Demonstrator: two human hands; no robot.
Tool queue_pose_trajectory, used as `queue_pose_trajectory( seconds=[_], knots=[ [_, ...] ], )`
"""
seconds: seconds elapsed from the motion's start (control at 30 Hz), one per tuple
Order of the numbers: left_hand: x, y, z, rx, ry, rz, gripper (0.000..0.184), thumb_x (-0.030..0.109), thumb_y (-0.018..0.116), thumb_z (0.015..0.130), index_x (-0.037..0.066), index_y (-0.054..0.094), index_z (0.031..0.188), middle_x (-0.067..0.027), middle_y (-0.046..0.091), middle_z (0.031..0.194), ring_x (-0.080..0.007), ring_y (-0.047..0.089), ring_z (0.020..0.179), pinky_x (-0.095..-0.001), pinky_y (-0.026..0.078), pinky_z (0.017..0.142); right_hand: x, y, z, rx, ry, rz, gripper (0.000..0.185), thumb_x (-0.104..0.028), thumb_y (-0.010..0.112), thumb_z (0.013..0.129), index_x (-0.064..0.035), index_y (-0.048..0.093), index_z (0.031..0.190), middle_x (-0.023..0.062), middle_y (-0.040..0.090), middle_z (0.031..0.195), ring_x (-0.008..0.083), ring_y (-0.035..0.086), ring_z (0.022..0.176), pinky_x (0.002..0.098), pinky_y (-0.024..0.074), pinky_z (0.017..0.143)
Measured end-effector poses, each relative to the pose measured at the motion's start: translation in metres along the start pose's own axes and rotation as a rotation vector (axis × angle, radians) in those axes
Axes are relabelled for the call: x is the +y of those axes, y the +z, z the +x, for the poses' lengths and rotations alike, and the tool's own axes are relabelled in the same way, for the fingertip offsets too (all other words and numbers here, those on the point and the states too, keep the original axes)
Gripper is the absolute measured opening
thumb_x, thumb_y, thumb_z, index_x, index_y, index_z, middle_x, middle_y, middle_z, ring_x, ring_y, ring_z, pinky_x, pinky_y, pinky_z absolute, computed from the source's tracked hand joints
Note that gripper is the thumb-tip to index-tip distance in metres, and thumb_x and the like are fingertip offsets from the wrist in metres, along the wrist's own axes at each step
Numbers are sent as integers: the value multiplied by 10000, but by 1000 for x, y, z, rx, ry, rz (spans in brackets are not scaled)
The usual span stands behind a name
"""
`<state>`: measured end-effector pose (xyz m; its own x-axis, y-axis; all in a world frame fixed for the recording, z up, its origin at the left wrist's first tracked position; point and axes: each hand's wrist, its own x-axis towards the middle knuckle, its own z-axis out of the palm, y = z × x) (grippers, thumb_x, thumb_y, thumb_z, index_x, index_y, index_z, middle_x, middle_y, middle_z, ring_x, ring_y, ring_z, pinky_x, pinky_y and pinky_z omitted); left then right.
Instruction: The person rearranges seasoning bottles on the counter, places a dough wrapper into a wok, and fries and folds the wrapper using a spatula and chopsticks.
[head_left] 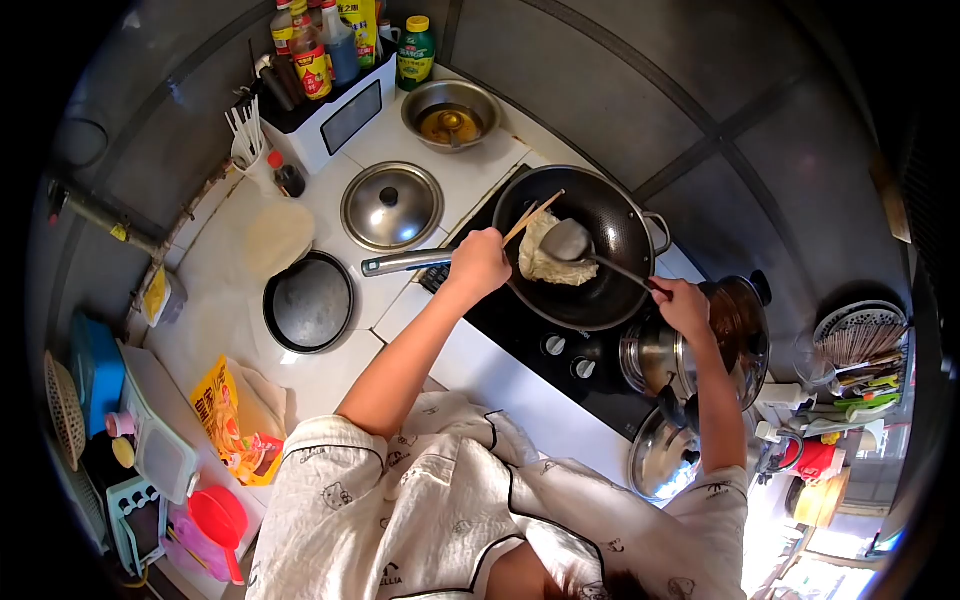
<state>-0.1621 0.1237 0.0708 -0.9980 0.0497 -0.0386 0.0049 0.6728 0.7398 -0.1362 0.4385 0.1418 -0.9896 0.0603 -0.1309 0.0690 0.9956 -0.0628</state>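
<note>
A dark wok [625, 230] with a long metal handle [400, 262] sits on the black gas stove [500, 300]. Inside it lies a pale, folded flatbread [550, 265], partly covered by the rounded metal head of a spatula [567, 240]. My right hand [683, 305] is closed round the spatula's dark handle, at the wok's right rim. Over the inner end of the wok handle, my left hand [480, 262] grips a pair of wooden chopsticks [533, 217], their tips pointing up past the flatbread. Whether it also grasps the wok handle I cannot tell.
Left of the stove are a steel lid [391, 206], a round black pan [309, 302] and a pale dough round [279, 240]. A steel bowl [451, 115] with brown liquid stands behind, near sauce bottles [311, 60]. A steel pot [735, 340] is by my right forearm.
</note>
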Motion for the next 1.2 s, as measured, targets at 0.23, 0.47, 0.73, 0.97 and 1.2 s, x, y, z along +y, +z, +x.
queue_pose_trajectory(
  seconds=[0.23, 0.47, 0.73, 0.97, 1.2],
  knots=[
    [-18, -20, -18, -75, 5, -35, 111, 50, 528, 702, -22, 604, 739, -218, 584, 691, -378, 577, 711, -430, 475, 643, 11, -8, -7, -6, -113, -202, 243, -180, 567, 761, -207, 639, 992, 136, 627, 804, 310, 602, 763, 407, 472, 689],
    [-38, -14, -25, -33, 68, -129, 85, 26, 534, 691, -54, 523, 665, -222, 526, 593, -364, 531, 557, -384, 420, 534, 16, -42, -31, -43, -98, 30, 233, -176, 563, 737, -102, 652, 939, 142, 629, 803, 301, 597, 779, 374, 471, 701],
    [-18, -11, -15, -96, 41, -140, 120, 37, 508, 701, -38, 593, 741, -240, 573, 702, -391, 570, 709, -423, 469, 632, 1, -55, -40, -674, 137, 145, 277, -131, 501, 810, -23, 591, 1049, 56, 563, 593, 123, 529, 447, 248, 430, 392],
    [-27, 20, 4, -60, 107, -125, 103, 36, 524, 684, -51, 574, 710, -243, 562, 663, -384, 574, 656, -396, 460, 596, -30, 18, -65, -261, 87, 317, 157, -128, 501, 776, -35, 611, 839, 138, 588, 599, 210, 571, 431, 302, 467, 462],
    [-5, 41, 32, -226, 1, 83, 184, 70, 617, 649, -18, 593, 809, -203, 609, 838, -346, 590, 824, -409, 489, 712, -4, 17, -77, -262, 210, 325, 279, -209, 568, 742, -173, 633, 1011, 134, 631, 799, 296, 616, 739, 357, 481, 682]
  ],
)
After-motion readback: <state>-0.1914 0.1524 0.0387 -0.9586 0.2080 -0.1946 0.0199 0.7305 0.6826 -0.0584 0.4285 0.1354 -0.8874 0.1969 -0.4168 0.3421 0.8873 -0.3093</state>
